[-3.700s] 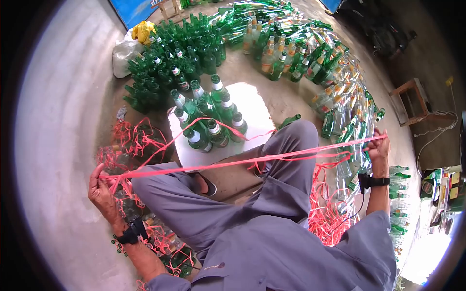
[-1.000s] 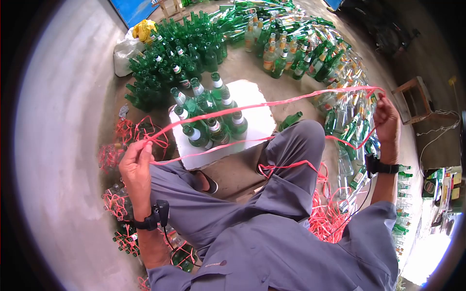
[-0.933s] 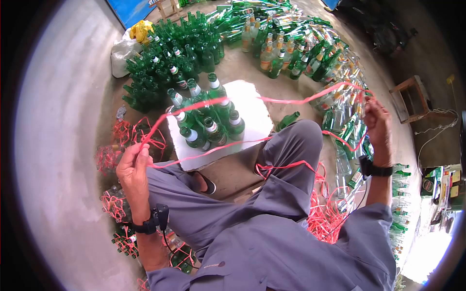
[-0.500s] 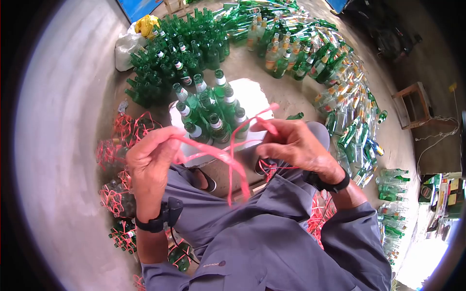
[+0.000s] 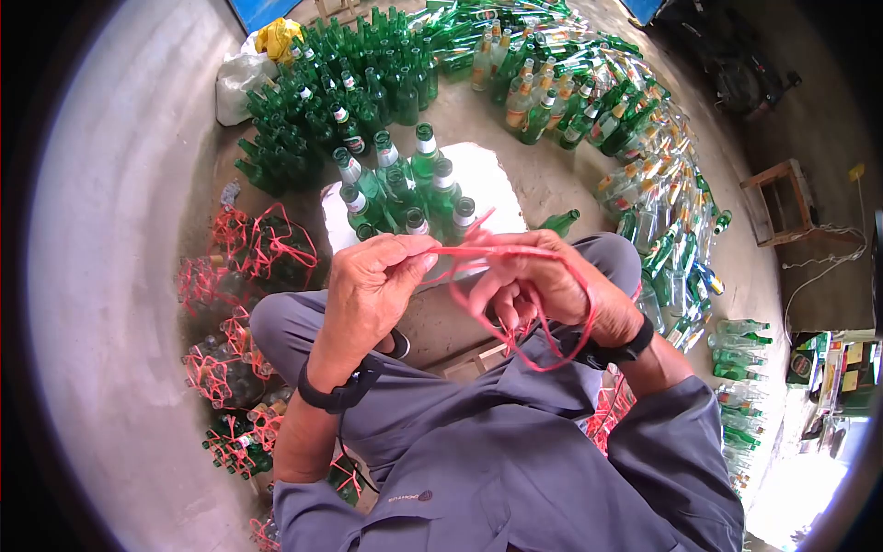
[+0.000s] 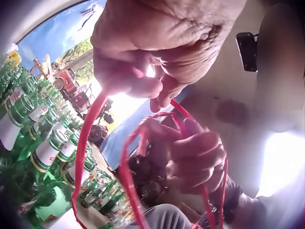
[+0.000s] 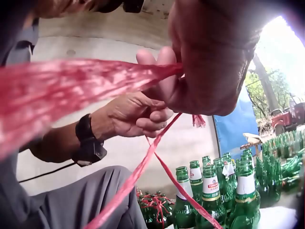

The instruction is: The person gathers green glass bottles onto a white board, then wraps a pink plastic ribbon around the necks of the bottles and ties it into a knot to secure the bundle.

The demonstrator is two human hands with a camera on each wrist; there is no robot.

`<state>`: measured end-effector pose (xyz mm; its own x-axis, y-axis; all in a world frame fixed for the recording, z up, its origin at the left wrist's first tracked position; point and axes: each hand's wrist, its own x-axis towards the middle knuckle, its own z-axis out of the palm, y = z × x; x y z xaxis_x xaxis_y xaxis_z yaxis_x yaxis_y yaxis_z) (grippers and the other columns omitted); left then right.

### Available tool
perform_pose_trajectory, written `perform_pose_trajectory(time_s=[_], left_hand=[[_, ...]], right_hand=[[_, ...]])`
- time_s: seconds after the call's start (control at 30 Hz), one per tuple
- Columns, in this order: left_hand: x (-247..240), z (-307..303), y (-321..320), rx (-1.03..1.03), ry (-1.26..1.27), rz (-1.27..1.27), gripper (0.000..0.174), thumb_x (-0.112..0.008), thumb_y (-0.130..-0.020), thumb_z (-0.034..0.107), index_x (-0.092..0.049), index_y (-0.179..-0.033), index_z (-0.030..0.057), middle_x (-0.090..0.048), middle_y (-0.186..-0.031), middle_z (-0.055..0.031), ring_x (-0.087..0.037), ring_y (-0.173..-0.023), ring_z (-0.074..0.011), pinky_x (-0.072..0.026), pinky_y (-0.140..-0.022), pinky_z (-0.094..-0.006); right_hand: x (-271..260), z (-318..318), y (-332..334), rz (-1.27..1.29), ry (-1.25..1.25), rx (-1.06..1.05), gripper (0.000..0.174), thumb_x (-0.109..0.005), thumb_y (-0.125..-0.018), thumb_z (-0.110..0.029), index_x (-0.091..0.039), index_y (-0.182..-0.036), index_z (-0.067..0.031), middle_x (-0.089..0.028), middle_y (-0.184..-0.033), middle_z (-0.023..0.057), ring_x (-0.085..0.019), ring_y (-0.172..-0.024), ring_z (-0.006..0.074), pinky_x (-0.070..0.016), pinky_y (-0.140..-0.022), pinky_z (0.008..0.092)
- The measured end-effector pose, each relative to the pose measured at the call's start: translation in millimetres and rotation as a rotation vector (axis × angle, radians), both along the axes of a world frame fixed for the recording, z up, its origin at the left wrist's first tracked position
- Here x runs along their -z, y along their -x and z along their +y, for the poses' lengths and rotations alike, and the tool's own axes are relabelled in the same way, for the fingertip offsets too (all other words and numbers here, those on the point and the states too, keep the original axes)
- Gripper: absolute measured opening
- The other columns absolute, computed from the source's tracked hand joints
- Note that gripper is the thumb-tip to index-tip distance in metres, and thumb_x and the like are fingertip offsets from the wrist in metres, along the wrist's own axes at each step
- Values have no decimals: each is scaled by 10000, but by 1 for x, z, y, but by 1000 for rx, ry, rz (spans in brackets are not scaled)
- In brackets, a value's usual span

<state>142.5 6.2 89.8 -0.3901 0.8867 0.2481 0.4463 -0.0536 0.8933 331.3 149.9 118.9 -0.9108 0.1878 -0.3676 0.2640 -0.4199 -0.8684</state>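
Note:
Pink-red plastic twine [image 7: 86,86] runs between both hands, close together over the lap in the head view. My left hand [image 5: 377,281] pinches a strand between thumb and fingertips. My right hand [image 5: 543,276] has its fingers curled on the twine, and loose loops hang around that hand and wrist. In the left wrist view, a strand [image 6: 85,138] drops from the left fingers, while the right hand [image 6: 195,155] grips more strands. Just beyond the hands, a cluster of green glass bottles [image 5: 400,189] stands upright on a white board [image 5: 487,170]; the left hand overlaps the nearest ones.
Many green bottles [image 5: 317,120] stand at the back left. A curved heap of lying bottles [image 5: 662,147] stretches along the right. Twine-tied bundles [image 5: 221,368] sit at the left by the wall. A wooden stool [image 5: 782,202] is far right; one bottle [image 5: 559,222] lies beside the right knee.
Both hands, earlier wide apart with the twine stretched between them, have come together over the lap. The twine now hangs in loops around the right hand.

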Motion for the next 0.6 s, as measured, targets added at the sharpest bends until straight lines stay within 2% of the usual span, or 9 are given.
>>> perform_pose_trajectory(time_s=[0.1, 0.2, 0.27, 0.37, 0.47, 0.5, 0.53, 0.57, 0.6], left_hand=[[6, -3, 3, 1, 50, -3, 122, -702, -873, 18, -732, -987, -9, -693, -798, -70, -604, -689, -98, -472, -624, -235], [5, -5, 3, -8, 61, -60, 120, -700, -880, 27, -733, -989, -12, -704, -827, -44, -604, -732, -75, -473, -661, -218], [4, -6, 3, -3, 60, -92, 122, -701, -879, 26, -733, -990, -14, -710, -840, -46, -606, -734, -75, -475, -665, -219], [0, -7, 4, 8, -32, -54, 121, -698, -867, -8, -725, -984, -18, -703, -797, -81, -592, -652, -90, -467, -588, -238], [1, -8, 3, -6, -37, -93, 111, -698, -869, -6, -718, -977, -25, -705, -801, -84, -594, -652, -94, -468, -590, -240], [0, -7, 1, -6, -40, -100, 111, -698, -869, -6, -718, -977, -25, -705, -801, -84, -594, -652, -94, -468, -590, -240], [-4, -6, -1, 13, -15, -106, 113, -697, -875, 6, -725, -981, -19, -704, -814, -65, -595, -684, -81, -469, -618, -231], [-6, -4, -3, 28, 11, -110, 116, -695, -881, 19, -731, -986, -13, -704, -828, -47, -596, -717, -67, -469, -646, -222], [-7, 0, -6, 23, 9, -109, 116, -695, -881, 19, -731, -986, -13, -704, -828, -47, -596, -717, -67, -469, -646, -222]], right_hand=[[12, 10, -10, 31, 120, 129, 358, -480, -1039, -214, -548, -1275, 46, -726, -899, 114, -646, -659, 91, -512, -550, 203], [25, 32, -30, -185, -567, 162, 317, -527, -1009, -146, -585, -1234, 69, -707, -856, 77, -652, -741, 83, -513, -655, 210], [42, 53, -55, -168, -941, 349, 251, -528, -1005, -135, -650, -1156, 25, -682, -793, 9, -567, -632, 48, -460, -568, 210], [17, 93, -106, -281, -772, 527, 245, -558, -999, -168, -687, -1157, -33, -634, -694, -17, -482, -544, 11, -364, -486, 176], [8, 125, -190, -515, -829, 818, 294, -560, -991, -208, -690, -1157, -4, -604, -690, -16, -507, -567, 41, -391, -505, 208], [11, 136, -222, -738, -973, 818, 336, -597, -962, -238, -664, -1176, 13, -665, -785, 66, -599, -638, 135, -460, -548, 277], [61, 188, -323, -725, -1540, 352, 399, -640, -915, -283, -642, -1199, -2, -690, -945, 163, -658, -796, 272, -521, -647, 363], [50, 150, -322, -961, -1961, 438, 389, -651, -892, -253, -635, -1201, -18, -668, -1072, 206, -637, -941, 371, -537, -739, 413], [43, 139, -321, -1073, -2075, 379, 383, -649, -902, -237, -628, -1220, -24, -676, -1094, 188, -656, -941, 354, -537, -753, 409]])
